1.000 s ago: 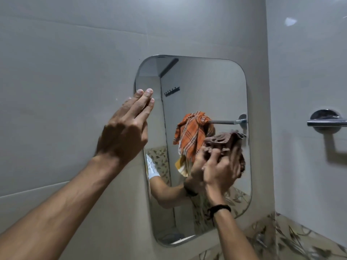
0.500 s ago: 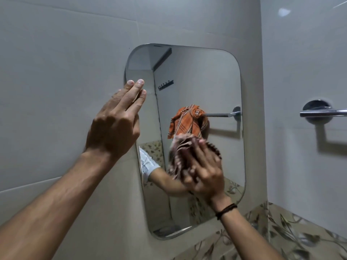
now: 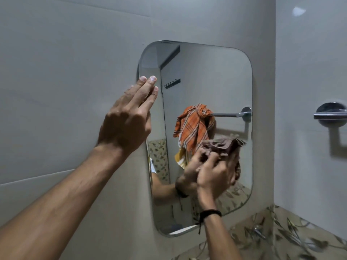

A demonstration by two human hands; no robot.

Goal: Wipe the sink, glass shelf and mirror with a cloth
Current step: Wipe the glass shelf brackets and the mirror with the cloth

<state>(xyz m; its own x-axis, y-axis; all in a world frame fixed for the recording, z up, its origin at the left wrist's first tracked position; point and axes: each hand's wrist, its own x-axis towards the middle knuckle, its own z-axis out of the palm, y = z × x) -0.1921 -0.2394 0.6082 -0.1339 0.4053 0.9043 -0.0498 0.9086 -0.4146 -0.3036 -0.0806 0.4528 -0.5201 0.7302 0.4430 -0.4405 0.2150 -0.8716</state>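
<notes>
A rounded rectangular mirror (image 3: 206, 76) hangs on the grey tiled wall. My right hand (image 3: 216, 173) grips a bunched brown cloth (image 3: 225, 146) and holds it against the lower right part of the glass. My left hand (image 3: 129, 119) lies flat with straight fingers on the mirror's left edge, partly on the wall. The glass reflects my arm, an orange checked towel on a rail and a hook rack. The sink and glass shelf are out of view.
A chrome towel rail mount (image 3: 331, 115) sticks out of the right wall. A band of leaf-patterned tiles (image 3: 293, 235) runs below the mirror, with a chrome fitting (image 3: 260, 233) on it.
My right hand has carried the cloth to the right and slightly up across the glass from the lower middle. The left hand has stayed at the mirror's left edge.
</notes>
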